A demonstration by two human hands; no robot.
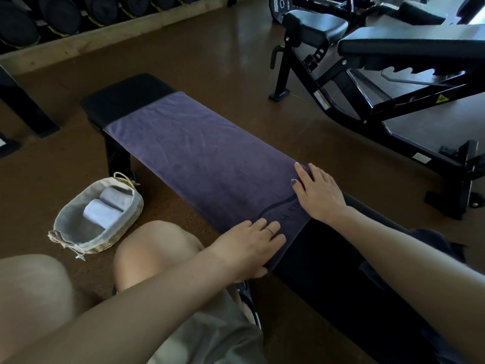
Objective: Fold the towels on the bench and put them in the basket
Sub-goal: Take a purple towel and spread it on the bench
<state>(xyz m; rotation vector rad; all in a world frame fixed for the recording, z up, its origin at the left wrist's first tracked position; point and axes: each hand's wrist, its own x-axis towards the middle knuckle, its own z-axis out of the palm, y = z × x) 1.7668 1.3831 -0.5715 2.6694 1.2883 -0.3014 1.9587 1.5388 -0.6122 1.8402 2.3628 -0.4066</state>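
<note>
A long purple towel [194, 156] lies spread flat along the black flat bench [126, 95]. My left hand [246, 248] rests on the towel's near corner at the bench's left edge, its thumb under the hem. My right hand [317, 193] lies flat with straight fingers on the towel's near right corner. On the floor left of the bench stands a woven basket [131, 219] with a grey lining. Two rolled light-grey towels [105, 208] lie inside it. A dark cloth [433, 240] shows behind my right forearm.
An adjustable black gym bench [393, 74] stands to the right on the brown floor. A rack of dark dumbbells [60, 14] runs along the back left. My bent knees [154, 253] are beside the bench, close to the basket.
</note>
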